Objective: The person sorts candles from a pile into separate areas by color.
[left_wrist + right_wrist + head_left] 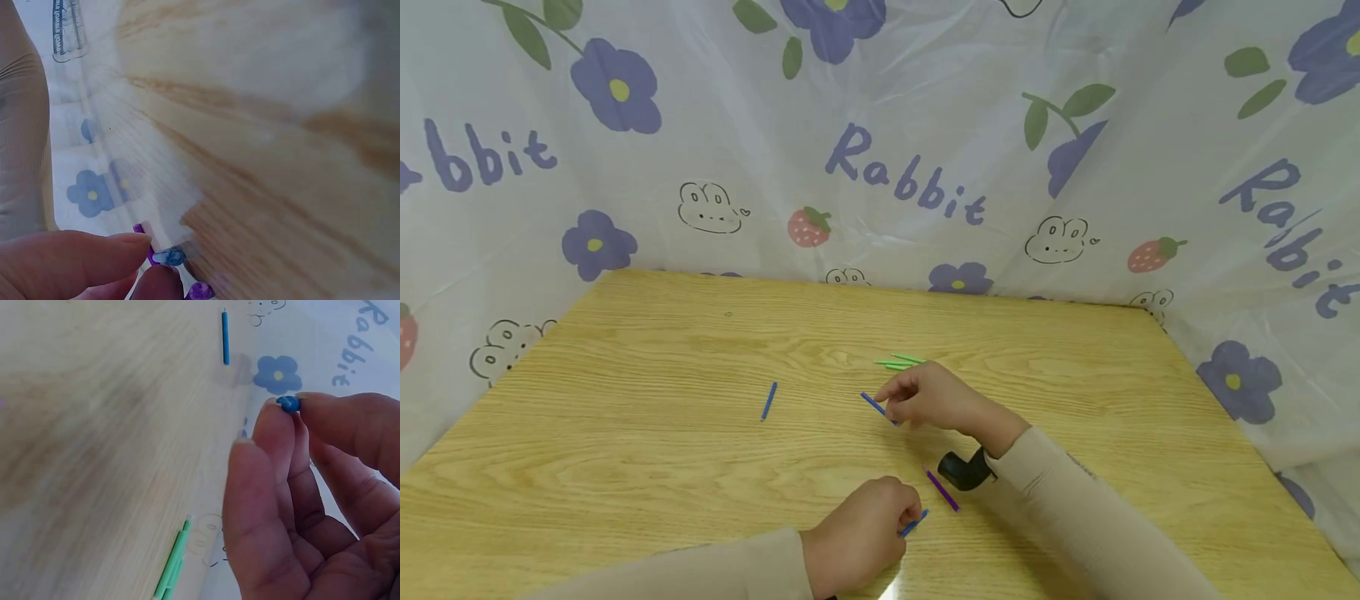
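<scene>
My right hand (936,400) pinches a blue pencil (872,402) between thumb and fingertips; the right wrist view shows the end of this blue pencil (288,404) in the pinch. Low in the head view, my left hand (865,533) grips another blue pencil (914,523), mostly hidden by the fingers. The left wrist view shows that pencil's blue end (170,256) between thumb and finger. A purple end (200,290) shows below it; whether the hand holds this too, I cannot tell. A purple pencil (942,490) lies on the table between the hands.
Several green pencils (901,362) lie together just beyond the right hand. To the left, a single blue pencil (769,401) rests on the wooden table (625,433). A printed curtain (910,100) hangs behind the table and along its sides.
</scene>
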Available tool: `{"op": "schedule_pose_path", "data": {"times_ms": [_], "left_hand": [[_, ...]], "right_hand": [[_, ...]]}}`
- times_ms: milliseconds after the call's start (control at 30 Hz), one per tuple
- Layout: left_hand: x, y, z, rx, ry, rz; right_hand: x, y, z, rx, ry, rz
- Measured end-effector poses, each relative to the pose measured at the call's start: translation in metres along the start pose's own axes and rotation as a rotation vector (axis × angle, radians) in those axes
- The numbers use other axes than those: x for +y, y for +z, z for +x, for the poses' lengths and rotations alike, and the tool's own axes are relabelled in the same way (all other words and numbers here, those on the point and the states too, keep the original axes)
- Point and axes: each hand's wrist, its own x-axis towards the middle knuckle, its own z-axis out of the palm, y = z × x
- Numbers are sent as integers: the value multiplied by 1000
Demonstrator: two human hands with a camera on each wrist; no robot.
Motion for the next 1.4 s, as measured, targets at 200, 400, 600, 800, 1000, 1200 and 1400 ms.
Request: {"op": "schedule_pose_path", "data": {"times_ms": [200, 400, 600, 800, 1000, 1200, 1400], "left_hand": [[1, 2, 1, -3, -2, 33], [3, 3, 2, -12, 3, 76], [3, 5, 3, -13, 10, 89], [3, 4, 3, -26, 6, 75], [3, 3, 3, -31, -7, 74], [2, 4, 4, -22, 15, 79], [0, 5, 4, 9, 36, 106]], "right_hand": [[-3, 0, 13, -2, 31, 7], [-6, 3, 28, -11, 28, 12], [-9, 6, 41, -15, 25, -12], [-9, 9, 55, -1, 36, -18], [-10, 14, 66, -10, 62, -15], [-10, 19, 76, -20, 66, -23], [-12, 26, 86, -31, 70, -36]]}}
